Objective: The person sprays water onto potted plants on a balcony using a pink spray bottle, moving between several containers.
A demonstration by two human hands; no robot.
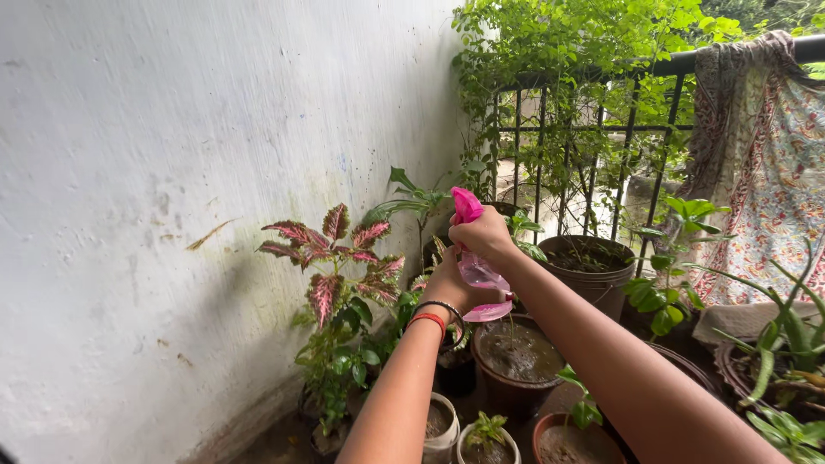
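Holding a Pink Spray Bottle Over the Balcony Pots

Gripping a pink spray bottle (478, 273) with both hands, a person stands before a row of potted plants against a white wall (155, 172). The right hand (484, 234) wraps around the bottle's neck just below the bright pink nozzle, fingers curled tight on it. The left hand (449, 288) cups the translucent pink body from below and behind, closed on it as well; a dark bangle and a red thread circle that wrist. The bottle sits tilted, nozzle up and pointing toward the wall, held in the air above a brown pot of wet soil (518, 357).

Just left of the hands grows a plant with pink-and-green leaves (331, 258), its foliage near the bottle but not touching it. Behind the hands stands a larger dark pot (589, 266) at the foot of a black metal railing (601, 129), which is overgrown with a green climbing plant. A patterned cloth (760, 163) hangs over the railing at the right. Smaller pots, one white (443, 434) and one terracotta (571, 442), stand on the floor beneath the forearms.
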